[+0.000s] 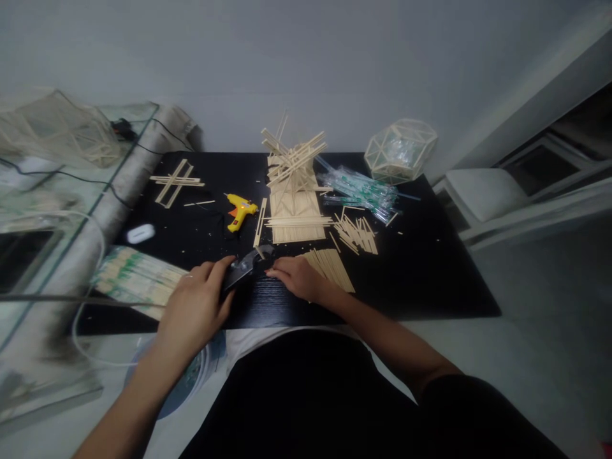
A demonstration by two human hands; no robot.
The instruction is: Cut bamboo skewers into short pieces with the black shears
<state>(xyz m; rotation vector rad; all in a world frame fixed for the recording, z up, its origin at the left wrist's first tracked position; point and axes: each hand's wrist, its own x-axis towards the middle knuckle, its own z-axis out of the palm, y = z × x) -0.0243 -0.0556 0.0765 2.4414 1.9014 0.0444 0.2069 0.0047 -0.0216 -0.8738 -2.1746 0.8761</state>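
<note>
Packet [131,275] with wooden sticks [155,280] inside, beside left hand [195,298]

A grey wall [306,64] rises behind the black table [411,274]. Left of the table, a glass top [86,199] carries 1 black cable [108,183]. On the table's left part lies 1 small white case [141,233]. Below the table's front-left edge sits 1 round tub [206,366], and right of the table stands 1 pale block [488,194].

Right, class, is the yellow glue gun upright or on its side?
Lying on its side: the glue gun shows its full profile against the black table.
</note>
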